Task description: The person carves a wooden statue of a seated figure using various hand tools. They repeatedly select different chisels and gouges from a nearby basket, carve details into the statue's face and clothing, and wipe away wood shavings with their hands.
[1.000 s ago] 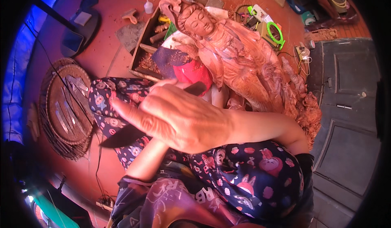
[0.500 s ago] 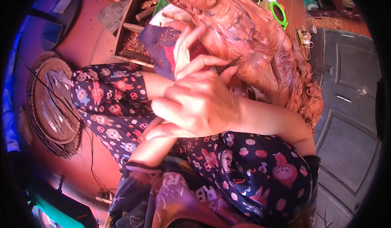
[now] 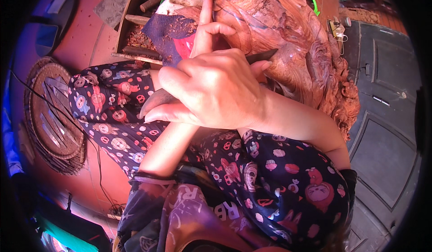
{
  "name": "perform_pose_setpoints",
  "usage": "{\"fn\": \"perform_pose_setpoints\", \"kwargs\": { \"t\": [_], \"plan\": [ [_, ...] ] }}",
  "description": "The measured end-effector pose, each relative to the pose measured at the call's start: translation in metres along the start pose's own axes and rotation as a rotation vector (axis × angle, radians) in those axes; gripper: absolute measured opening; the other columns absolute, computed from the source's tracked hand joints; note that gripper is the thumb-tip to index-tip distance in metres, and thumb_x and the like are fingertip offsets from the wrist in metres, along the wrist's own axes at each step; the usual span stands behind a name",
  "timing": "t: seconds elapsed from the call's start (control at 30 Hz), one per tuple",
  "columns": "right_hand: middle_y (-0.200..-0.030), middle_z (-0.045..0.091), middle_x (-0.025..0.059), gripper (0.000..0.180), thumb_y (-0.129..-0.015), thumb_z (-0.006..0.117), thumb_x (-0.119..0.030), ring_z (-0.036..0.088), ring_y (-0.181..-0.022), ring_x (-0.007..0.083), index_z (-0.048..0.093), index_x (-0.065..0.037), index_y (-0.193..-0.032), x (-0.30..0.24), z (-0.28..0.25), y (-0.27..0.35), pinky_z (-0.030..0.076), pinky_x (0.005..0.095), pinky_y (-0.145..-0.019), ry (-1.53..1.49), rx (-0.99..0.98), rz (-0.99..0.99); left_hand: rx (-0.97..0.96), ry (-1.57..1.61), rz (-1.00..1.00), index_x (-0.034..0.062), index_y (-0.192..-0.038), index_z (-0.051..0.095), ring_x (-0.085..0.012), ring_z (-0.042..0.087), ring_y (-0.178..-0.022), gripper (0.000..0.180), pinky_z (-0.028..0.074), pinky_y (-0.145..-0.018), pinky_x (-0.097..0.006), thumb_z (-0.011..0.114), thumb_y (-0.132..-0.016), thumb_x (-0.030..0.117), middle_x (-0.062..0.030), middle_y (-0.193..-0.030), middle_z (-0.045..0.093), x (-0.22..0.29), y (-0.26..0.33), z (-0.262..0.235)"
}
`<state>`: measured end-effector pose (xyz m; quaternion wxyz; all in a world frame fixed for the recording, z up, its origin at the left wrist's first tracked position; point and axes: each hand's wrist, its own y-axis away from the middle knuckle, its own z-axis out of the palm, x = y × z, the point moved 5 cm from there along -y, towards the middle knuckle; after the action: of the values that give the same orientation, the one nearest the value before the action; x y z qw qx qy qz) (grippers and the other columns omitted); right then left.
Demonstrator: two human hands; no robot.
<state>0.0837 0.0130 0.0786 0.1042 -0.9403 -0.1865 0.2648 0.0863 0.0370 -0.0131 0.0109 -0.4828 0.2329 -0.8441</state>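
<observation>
The right hand (image 3: 211,90) grips a dark carving tool (image 3: 261,56), tip against the reddish wood carving (image 3: 288,31) just beyond it. Left hand hidden beneath, state unclear. Wooden tray (image 3: 135,22) up-left; woven disc (image 3: 49,117) far left.

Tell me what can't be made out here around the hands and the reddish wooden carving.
Head view:
- Left hand: mostly hidden behind the right hand; only raised fingers show.
- Dark carving tool: only its tip shows past the right hand.
- Reddish wooden carved statue: top cut off by the upper edge.
- Wooden tray of tools: contents too small and blurred to identify.
</observation>
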Motion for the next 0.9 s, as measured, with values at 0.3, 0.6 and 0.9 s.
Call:
{"fn": "perform_pose_setpoints", "kwargs": {
  "t": [0.3,0.6,0.9],
  "plan": [
    [-0.06,0.064,0.01,0.038,-0.082,0.074,-0.042,0.068,-0.057,0.0281,0.063,-0.006,-0.078,0.005,-0.001,-0.003,0.052,0.0414,-0.053,-0.021,0.018,-0.012,0.024,0.067,0.01,0.0045,-0.104,0.052,-0.0346,0.027,-0.149,0.068,0.017,-0.121,-0.043,0.099,-0.058,0.019,-0.0426,-0.156,0.017,-0.013,-0.003,0.0],
    [-0.06,0.064,0.0094,0.039,-0.079,0.075,-0.041,0.068,-0.057,0.0273,0.061,-0.005,-0.079,0.0,0.0,0.004,0.052,0.0412,-0.054,0.005,-0.069,-0.021,0.032,-0.013,0.039,0.0047,-0.105,0.052,-0.0326,0.026,-0.15,0.062,0.02,-0.121,-0.042,0.097,-0.063,0.015,-0.042,-0.157,0.011,-0.008,0.007,-0.001],
    [-0.061,0.06,0.0077,0.045,-0.078,0.074,-0.052,0.066,-0.056,0.0279,0.064,-0.009,-0.089,-0.001,0.012,-0.008,0.05,0.0408,-0.053,-0.017,-0.199,-0.073,0.107,0.138,-0.097,0.0047,-0.107,0.05,-0.0272,0.032,-0.146,0.059,0.032,-0.115,-0.037,0.093,-0.067,0.007,-0.0349,-0.159,0.018,0.005,0.005,0.0]
  ]
}}
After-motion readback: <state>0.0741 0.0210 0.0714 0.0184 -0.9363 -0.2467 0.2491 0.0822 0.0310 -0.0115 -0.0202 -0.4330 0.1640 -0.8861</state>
